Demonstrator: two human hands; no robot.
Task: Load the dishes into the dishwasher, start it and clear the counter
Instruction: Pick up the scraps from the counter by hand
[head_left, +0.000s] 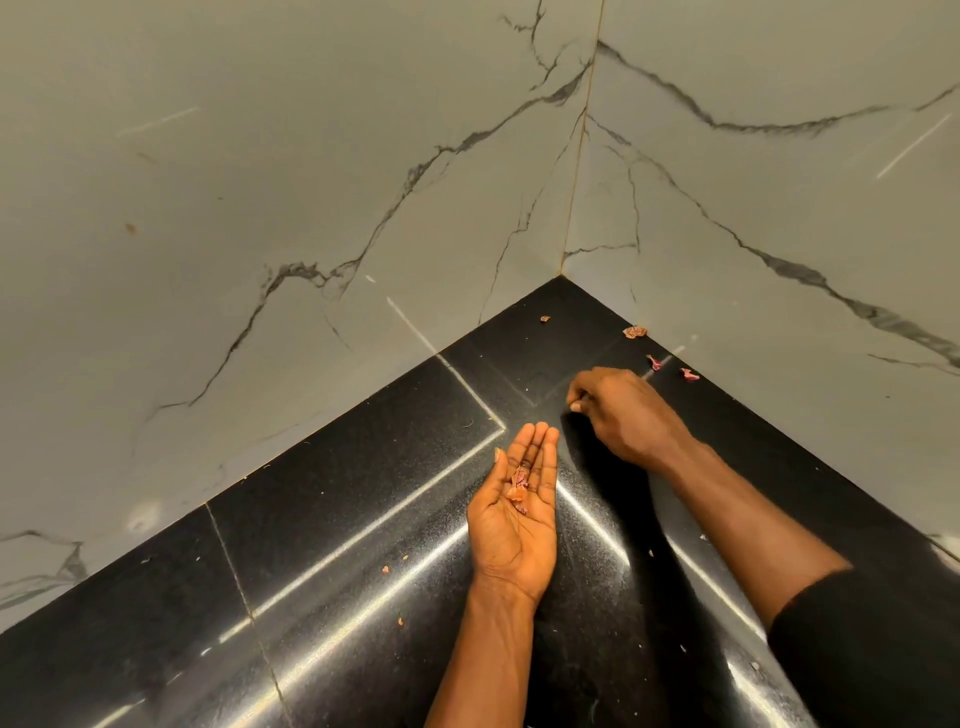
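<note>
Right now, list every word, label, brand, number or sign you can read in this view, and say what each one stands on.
None: no text is readable anywhere in this view.
Black counter: no label, only light streaks and seams.
Marble wall tiles: only grey veins.
Left hand, the reddish scraps on its palm, and right hand: no writing.

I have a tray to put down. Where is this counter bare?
Freest: the black counter between the left wall and the left hand, with only tiny crumbs. Crowded: the corner, where reddish scraps lie beyond the right hand.
</note>
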